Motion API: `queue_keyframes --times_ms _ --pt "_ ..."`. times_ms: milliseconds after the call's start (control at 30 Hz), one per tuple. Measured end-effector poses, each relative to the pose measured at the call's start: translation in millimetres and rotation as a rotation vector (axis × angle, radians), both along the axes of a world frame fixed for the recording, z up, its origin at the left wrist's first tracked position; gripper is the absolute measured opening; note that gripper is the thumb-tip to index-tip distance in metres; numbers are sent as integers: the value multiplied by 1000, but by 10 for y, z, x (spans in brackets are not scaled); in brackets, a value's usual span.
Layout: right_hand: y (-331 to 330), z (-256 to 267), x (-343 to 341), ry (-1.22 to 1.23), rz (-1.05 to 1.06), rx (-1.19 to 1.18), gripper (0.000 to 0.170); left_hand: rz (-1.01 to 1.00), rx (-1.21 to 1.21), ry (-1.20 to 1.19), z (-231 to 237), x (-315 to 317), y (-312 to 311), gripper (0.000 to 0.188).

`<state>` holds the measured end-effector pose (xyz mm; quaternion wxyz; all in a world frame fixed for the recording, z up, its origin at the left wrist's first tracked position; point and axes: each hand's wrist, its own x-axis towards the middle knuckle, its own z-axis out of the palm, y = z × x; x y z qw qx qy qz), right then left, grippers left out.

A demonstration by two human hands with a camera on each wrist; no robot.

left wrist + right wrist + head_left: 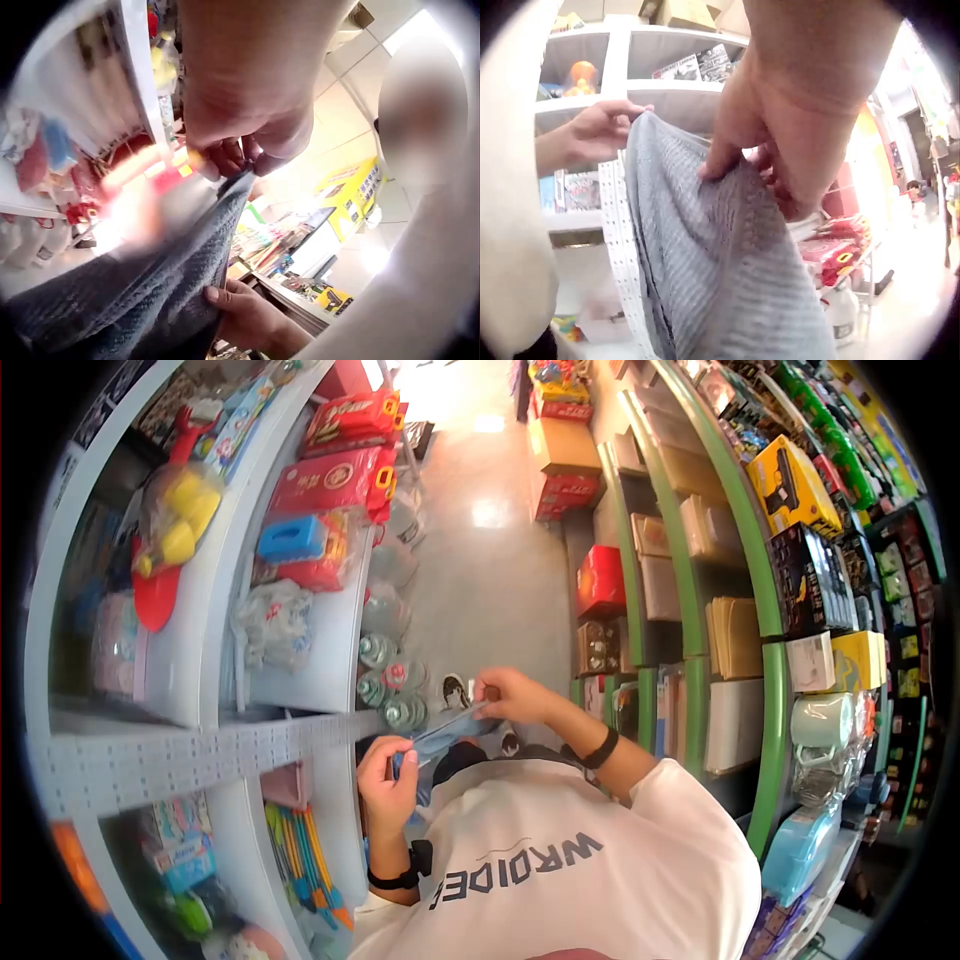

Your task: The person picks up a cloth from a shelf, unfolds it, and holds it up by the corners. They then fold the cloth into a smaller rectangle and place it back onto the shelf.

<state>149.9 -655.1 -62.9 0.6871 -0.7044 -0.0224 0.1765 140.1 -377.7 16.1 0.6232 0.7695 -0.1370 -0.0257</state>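
A grey-blue ribbed cloth [440, 736] is stretched between the two hands in front of the body. The left hand [388, 780] pinches one corner of it; in the left wrist view this hand [244, 142] has its fingertips closed on the cloth [180, 277]. The right hand [515, 695] pinches another part of the edge; in the right wrist view its thumb and fingers [720, 161] grip the cloth [697, 240], which hangs down in folds, and the left hand [600, 131] holds the upper corner.
Shelves with packages [330, 480] and a plastic bag [273, 622] stand on the left. Green-edged shelves [765, 580] with boxes and a mint mug [822, 725] line the right. Large bottles [405, 710] stand along the aisle floor [480, 580] by the left shelf.
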Motion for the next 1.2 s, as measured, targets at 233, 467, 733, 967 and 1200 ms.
queue_keyframes --times_ms 233,467,733,967,1200 --pt "-346 226 553 -390 -111 -484 13 -159 16 -317 239 1499 -738 9" --pt "-385 451 1341 -349 -299 -288 15 -402 -9 -602 689 2605 -1180 7" --pt "-627 330 2233 -570 -617 -302 26 -316 -19 -503 638 3440 -1754 9" --pt "-1423 148 2961 -775 -599 -507 25 -303 127 -454 657 3862 -2546 9" --pt "-2063 -81 3512 -829 -586 -505 26 -289 279 -395 638 4437 -3218 18"
